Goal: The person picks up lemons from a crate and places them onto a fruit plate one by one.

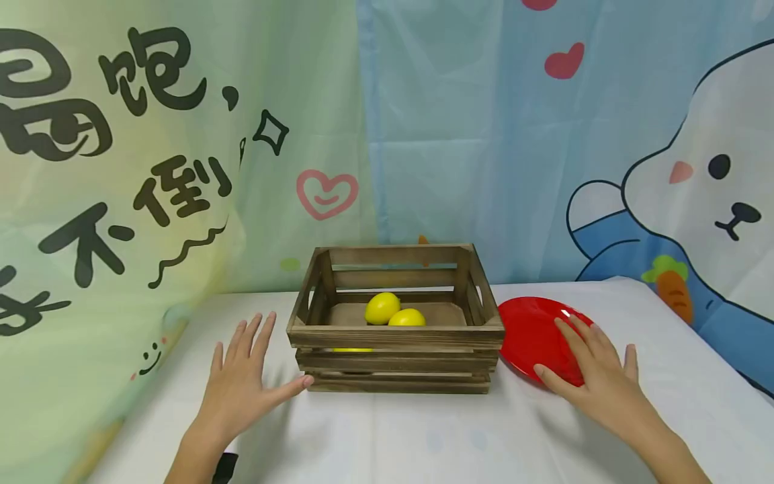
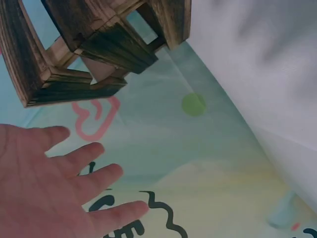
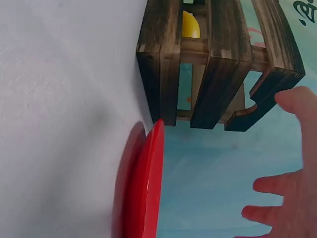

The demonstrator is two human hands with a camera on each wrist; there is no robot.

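Note:
A brown slatted wooden crate (image 1: pixel 396 337) stands on the table, with yellow lemons (image 1: pixel 382 309) inside. Another patch of yellow shows through the gap in its front slats. To the crate's right lies a round red plate (image 1: pixel 529 336), its right part overlapped by my right hand (image 1: pixel 605 386) in the head view. That hand holds nothing, fingers spread above the plate; the right wrist view shows a gap between them and the plate (image 3: pixel 148 183). My left hand (image 1: pixel 238 393) is at the crate's left front, fingers spread and holding nothing, its thumb near the crate's lower corner.
A white cloth (image 1: pixel 423 437) covers the table. Behind the crate hangs a printed curtain (image 1: pixel 435 134) with hearts, dark lettering and a white cartoon animal. A black band (image 1: pixel 225 467) shows at my left wrist.

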